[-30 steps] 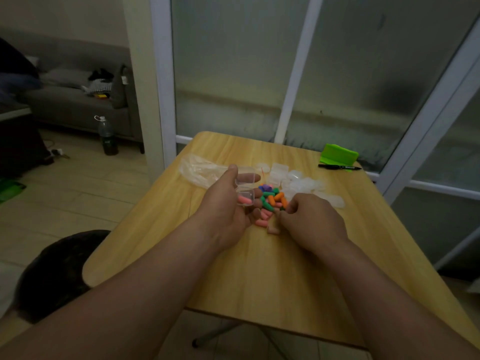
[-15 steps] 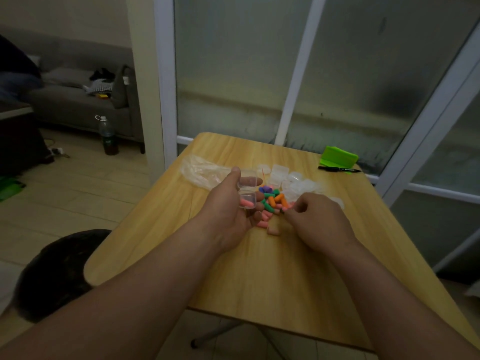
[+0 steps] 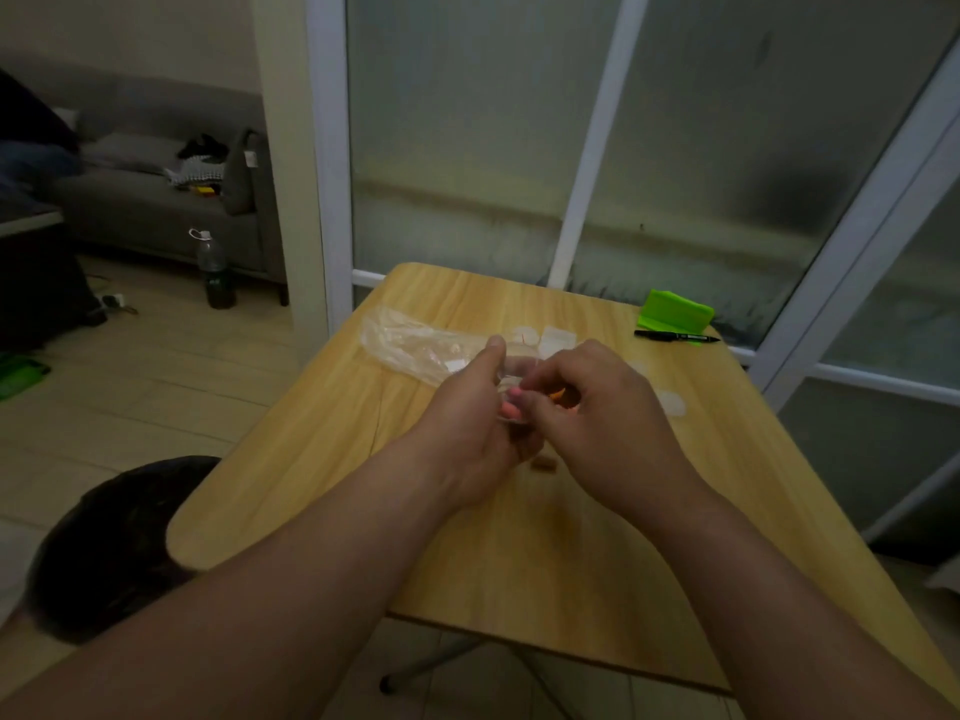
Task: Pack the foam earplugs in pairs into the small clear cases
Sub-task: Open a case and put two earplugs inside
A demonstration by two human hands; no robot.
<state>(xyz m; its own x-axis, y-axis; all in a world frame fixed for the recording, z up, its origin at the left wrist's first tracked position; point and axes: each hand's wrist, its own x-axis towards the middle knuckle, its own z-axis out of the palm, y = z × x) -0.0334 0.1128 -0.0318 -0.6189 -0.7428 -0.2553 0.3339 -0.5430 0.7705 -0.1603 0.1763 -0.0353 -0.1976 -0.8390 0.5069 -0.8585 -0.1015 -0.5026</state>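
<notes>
My left hand (image 3: 470, 423) grips a small clear case (image 3: 511, 374) above the middle of the wooden table (image 3: 519, 537). A pink earplug (image 3: 510, 407) lies inside the case. My right hand (image 3: 597, 407) has its fingertips at the case mouth, pinching a second pink earplug (image 3: 517, 391). An orange earplug (image 3: 558, 393) shows under my right fingers; the rest of the coloured pile is hidden by my hands. A tan earplug (image 3: 545, 464) lies on the table just below my hands. Spare clear cases (image 3: 558, 336) sit behind and to the right.
A crumpled clear plastic bag (image 3: 410, 343) lies left of my hands. A green pad (image 3: 675, 310) and a black pen (image 3: 675, 336) rest at the far right corner. Glass door panels stand close behind the table. A dark stool (image 3: 114, 543) sits at the lower left.
My right hand left the pile with a pink earplug and moved left to the case in my left hand. My hands now cover the coloured pile.
</notes>
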